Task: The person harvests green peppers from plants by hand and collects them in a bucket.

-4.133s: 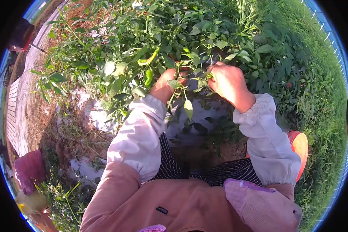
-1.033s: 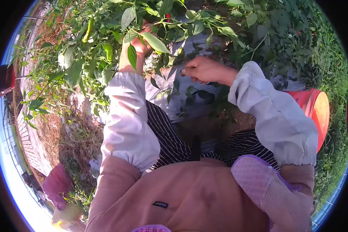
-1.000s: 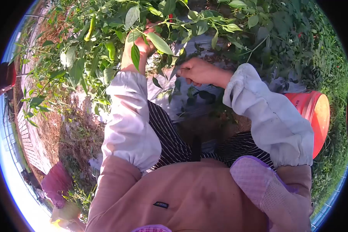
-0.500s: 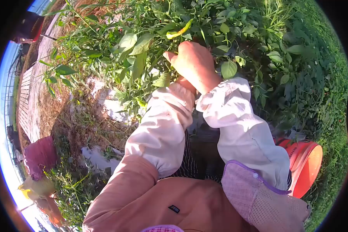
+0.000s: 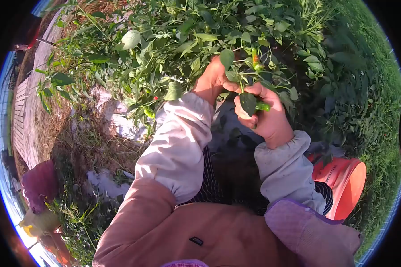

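Both hands are in among the leafy pepper plants point(image 5: 165, 58). My right hand point(image 5: 272, 118) is closed around a green chili pepper point(image 5: 263, 107), which shows between the thumb and fingers, partly behind a dark leaf point(image 5: 247, 104). To its left, my left hand point(image 5: 213, 80) is closed on a pepper plant stem, its thumb almost touching my right fingers; leaves hide part of its grip. Just above the hands hangs a chili pepper turning from green to orange-red point(image 5: 255, 58). Lower left, another light green pepper point(image 5: 149, 113) hangs by my left sleeve.
An orange-red bucket point(image 5: 338, 187) lies tipped by my right elbow, its mouth facing right. Pale ground sheeting point(image 5: 124, 122) and dry grass lie left of the plants. At the far left edge another person point(image 5: 40, 187) is partly visible. Dense greenery covers the right side.
My right hand has moved right and down from above my left hand and turned, now with a green chili pepper in it. My left hand has come into view. The plant's branches have shifted.
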{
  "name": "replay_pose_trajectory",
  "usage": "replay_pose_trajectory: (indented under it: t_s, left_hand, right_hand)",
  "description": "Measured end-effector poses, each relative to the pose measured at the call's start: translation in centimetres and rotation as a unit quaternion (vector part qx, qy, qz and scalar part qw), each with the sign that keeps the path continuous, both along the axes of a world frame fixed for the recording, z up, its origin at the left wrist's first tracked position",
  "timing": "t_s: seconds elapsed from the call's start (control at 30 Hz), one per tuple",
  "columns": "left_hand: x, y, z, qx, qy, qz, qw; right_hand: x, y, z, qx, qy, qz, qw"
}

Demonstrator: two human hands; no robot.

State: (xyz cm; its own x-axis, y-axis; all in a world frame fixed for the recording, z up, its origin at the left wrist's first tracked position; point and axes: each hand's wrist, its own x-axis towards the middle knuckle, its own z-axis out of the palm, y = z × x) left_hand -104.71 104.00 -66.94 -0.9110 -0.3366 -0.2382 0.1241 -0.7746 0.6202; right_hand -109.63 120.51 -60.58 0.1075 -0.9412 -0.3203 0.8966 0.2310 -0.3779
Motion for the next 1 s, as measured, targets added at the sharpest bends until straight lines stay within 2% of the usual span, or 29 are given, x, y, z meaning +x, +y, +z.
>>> replay_pose_trajectory:
  t_s: [0.03, 0.07, 0.1, 0.13, 0.17, 0.2, 0.27, 0.33, 0.37, 0.4, 0.43, 0.47, 0.5, 0.53, 0.57, 0.6, 0.63, 0.67, 0.7, 0.73, 0.77, 0.8, 0.83, 0.87, 0.9, 0.93, 1.0]
  left_hand:
    - [-2.7, 2.8, -1.4, -0.088, 0.208, 0.250, 0.941]
    - [-1.3, 1.1, -3.0, -0.098, 0.132, 0.174, 0.971]
    - [0.3, -0.5, -3.6, -0.113, 0.061, 0.089, 0.988]
    - [-1.2, -2.1, -6.0, -0.016, 0.054, 0.061, 0.997]
    - [-2.8, -3.7, -8.5, 0.084, 0.042, 0.040, 0.995]
    - [-1.2, -3.1, -6.4, 0.161, 0.087, 0.061, 0.981]
    - [-0.1, -3.4, -3.7, 0.196, 0.114, -0.071, 0.971]
    - [0.5, -3.2, -2.0, 0.205, 0.079, -0.041, 0.975]
    - [0.9, -3.3, -1.0, 0.223, 0.027, -0.018, 0.974]
    - [1.0, -3.2, -0.6, 0.227, 0.034, 0.014, 0.973]
    - [1.4, -3.7, -2.4, 0.278, 0.171, -0.061, 0.943]
    - [1.3, -4.6, -3.6, 0.305, 0.240, -0.101, 0.916]
    - [1.2, -5.4, -4.9, 0.327, 0.304, -0.146, 0.883]
    - [1.2, -5.8, -5.6, 0.333, 0.311, -0.146, 0.878]
    - [1.1, -5.8, -5.6, 0.331, 0.301, -0.132, 0.884]
    - [1.0, -5.7, -5.7, 0.330, 0.280, -0.109, 0.895]
    - [1.2, -4.9, -4.6, 0.330, 0.243, -0.070, 0.910]
    - [1.2, -4.4, -3.2, 0.324, 0.159, -0.001, 0.933]
    - [1.2, -3.4, -1.0, 0.308, 0.069, 0.063, 0.947]
    - [0.3, -2.9, -0.1, 0.272, -0.026, 0.189, 0.943]
    - [-0.1, -3.0, -0.6, 0.236, -0.045, 0.208, 0.948]
    - [-0.2, -3.2, -1.2, 0.201, -0.066, 0.224, 0.951]
    - [0.3, -2.8, -0.5, 0.268, -0.004, 0.186, 0.945]
    - [0.5, -3.0, -0.9, 0.266, -0.005, 0.183, 0.946]
    - [0.9, -3.3, -1.8, 0.278, 0.065, 0.122, 0.951]
    - [0.9, -3.5, -2.0, 0.303, 0.099, 0.094, 0.943]
    - [1.1, -4.1, -2.7, 0.350, 0.158, 0.034, 0.923]
  right_hand:
    - [1.0, 0.2, -0.3, -0.040, -0.034, 0.017, 0.998]
    - [1.9, 0.1, -0.6, -0.082, -0.066, 0.034, 0.994]
    - [2.9, 0.3, -0.2, -0.076, 0.000, 0.093, 0.993]
    - [3.9, 0.3, 0.4, -0.069, 0.066, 0.151, 0.984]
    - [5.3, 0.2, 0.9, -0.052, 0.079, 0.157, 0.983]
    - [6.4, 0.2, 1.1, -0.034, 0.090, 0.162, 0.982]
    - [6.0, 0.2, -3.5, -0.034, 0.074, 0.149, 0.986]
    - [4.0, 1.0, -7.3, -0.013, 0.050, 0.043, 0.998]
    - [2.6, 1.1, -8.6, 0.023, 0.070, 0.013, 0.997]
    - [1.3, 1.1, -9.9, 0.062, 0.089, -0.019, 0.994]
    - [0.4, 0.7, -11.4, 0.126, 0.185, -0.078, 0.972]
    - [-0.4, 0.0, -12.8, 0.189, 0.278, -0.131, 0.933]
    - [-1.1, -0.9, -13.8, 0.173, 0.362, -0.143, 0.905]
    - [-1.5, -1.8, -14.7, 0.154, 0.442, -0.153, 0.870]
    - [-1.7, -3.1, -15.4, 0.157, 0.438, -0.156, 0.871]
    - [-1.5, -4.5, -16.0, 0.130, 0.595, -0.142, 0.781]
    - [-0.8, -5.4, -15.7, 0.099, 0.731, -0.121, 0.664]
    - [0.1, -5.7, -15.3, 0.085, 0.760, -0.147, 0.627]
    - [0.7, -6.5, -16.1, 0.089, 0.731, -0.177, 0.653]
    - [1.2, -7.0, -14.9, 0.092, 0.700, -0.204, 0.678]
    - [1.7, -6.3, -13.8, 0.147, 0.647, -0.202, 0.720]
    - [2.0, -6.1, -15.0, 0.145, 0.645, -0.201, 0.723]
    - [2.5, -5.9, -17.3, 0.147, 0.647, -0.200, 0.721]
    - [2.6, -5.7, -18.7, 0.150, 0.649, -0.200, 0.719]
    - [3.2, -4.9, -16.3, 0.226, 0.680, -0.117, 0.688]
    - [3.5, -4.4, -15.7, 0.228, 0.679, -0.117, 0.688]
    - [4.0, -3.8, -14.8, 0.164, 0.738, -0.235, 0.611]
